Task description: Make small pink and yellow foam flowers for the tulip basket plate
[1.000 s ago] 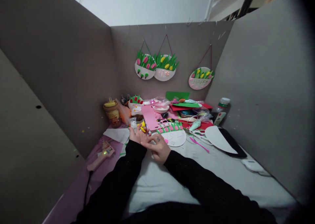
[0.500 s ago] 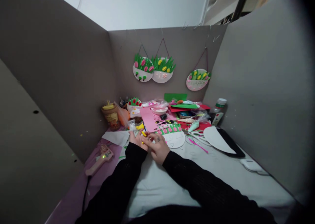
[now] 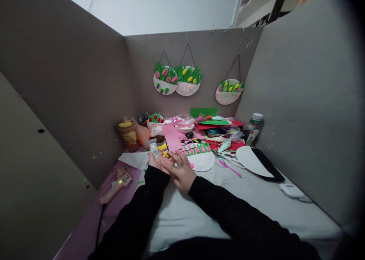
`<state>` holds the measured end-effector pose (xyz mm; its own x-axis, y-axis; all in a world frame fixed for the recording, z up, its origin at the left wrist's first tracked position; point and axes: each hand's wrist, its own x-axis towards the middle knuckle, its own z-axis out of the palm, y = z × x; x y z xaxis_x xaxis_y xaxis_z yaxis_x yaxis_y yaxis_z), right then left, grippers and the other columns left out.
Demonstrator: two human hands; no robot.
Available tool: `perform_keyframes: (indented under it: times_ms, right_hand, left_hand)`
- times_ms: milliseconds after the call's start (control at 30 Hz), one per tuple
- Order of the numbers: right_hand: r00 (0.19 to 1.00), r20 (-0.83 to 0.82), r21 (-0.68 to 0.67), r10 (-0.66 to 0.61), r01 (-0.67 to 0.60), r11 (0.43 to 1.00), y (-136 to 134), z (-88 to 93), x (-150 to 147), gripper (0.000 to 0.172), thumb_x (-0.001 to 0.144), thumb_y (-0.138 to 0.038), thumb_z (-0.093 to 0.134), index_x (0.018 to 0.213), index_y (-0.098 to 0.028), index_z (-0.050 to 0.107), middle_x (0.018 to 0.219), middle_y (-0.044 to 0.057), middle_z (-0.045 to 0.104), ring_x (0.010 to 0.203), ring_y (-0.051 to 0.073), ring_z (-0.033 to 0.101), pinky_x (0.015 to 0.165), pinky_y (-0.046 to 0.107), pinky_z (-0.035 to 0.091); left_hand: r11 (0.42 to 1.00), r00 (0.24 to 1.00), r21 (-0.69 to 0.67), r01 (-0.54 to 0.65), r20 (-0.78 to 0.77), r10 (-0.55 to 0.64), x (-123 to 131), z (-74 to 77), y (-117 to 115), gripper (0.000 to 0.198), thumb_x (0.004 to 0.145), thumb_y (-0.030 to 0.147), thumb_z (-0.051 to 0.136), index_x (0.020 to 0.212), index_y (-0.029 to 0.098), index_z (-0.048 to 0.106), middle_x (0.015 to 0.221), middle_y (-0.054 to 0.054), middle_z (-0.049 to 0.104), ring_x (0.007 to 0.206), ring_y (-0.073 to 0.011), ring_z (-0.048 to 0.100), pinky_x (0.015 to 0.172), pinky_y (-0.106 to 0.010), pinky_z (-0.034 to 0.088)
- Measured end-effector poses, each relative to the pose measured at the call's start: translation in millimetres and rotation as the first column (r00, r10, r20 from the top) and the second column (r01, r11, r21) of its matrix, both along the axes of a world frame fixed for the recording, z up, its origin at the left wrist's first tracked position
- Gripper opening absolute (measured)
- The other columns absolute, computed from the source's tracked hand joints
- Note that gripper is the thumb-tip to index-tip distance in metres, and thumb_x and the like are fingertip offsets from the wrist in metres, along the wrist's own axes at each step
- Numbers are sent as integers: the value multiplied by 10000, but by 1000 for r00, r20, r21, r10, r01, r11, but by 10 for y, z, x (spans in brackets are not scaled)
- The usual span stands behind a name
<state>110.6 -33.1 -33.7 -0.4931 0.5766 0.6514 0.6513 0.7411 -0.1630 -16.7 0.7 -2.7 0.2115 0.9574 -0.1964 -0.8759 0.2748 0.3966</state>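
Observation:
My left hand (image 3: 156, 162) and my right hand (image 3: 180, 171) meet over the table, both in black sleeves. Between their fingertips is a small yellow foam piece (image 3: 165, 153); the right fingers pinch at it while the left hand lies under it, palm up with fingers curled. Just right of the hands lies a white half-plate craft (image 3: 201, 159) topped with green grass and pink tulips. A pink foam sheet (image 3: 173, 136) with cut-out holes lies behind the hands.
A pink glue gun (image 3: 115, 185) with a lit green light lies at left. A yellow-lidded jar (image 3: 127, 133), craft clutter, a bottle (image 3: 252, 128), a white half-circle (image 3: 252, 161) and grey partition walls with three hung crafts (image 3: 176, 80) surround the table.
My right fingers have shifted left onto the yellow piece at the left hand. The view has tilted slightly; the rest stays put.

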Motion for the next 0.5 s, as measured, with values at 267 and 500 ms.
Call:
perform_keyframes:
  times_ms: [267,500]
  right_hand:
    - [996,87,-59,9,-4,998,-43,53,-2,767,561,-67,535,1276,-327,435,1487,-17,56,1324,337,58,1031,555,160]
    - [991,116,-81,-72,81,993,-28,33,-15,850,562,-46,524,1350,-293,326,1493,7,-1,1333,342,1,1026,563,162]
  left_hand:
    - [1000,1000,4,-12,-20,13,-12,-35,47,669,756,702,40,829,236,514,719,-73,558,674,-234,576,633,-460,468]
    - [995,995,23,-94,22,93,-26,-7,27,625,766,699,112,800,214,504,654,-56,529,640,-214,561,614,-415,466]
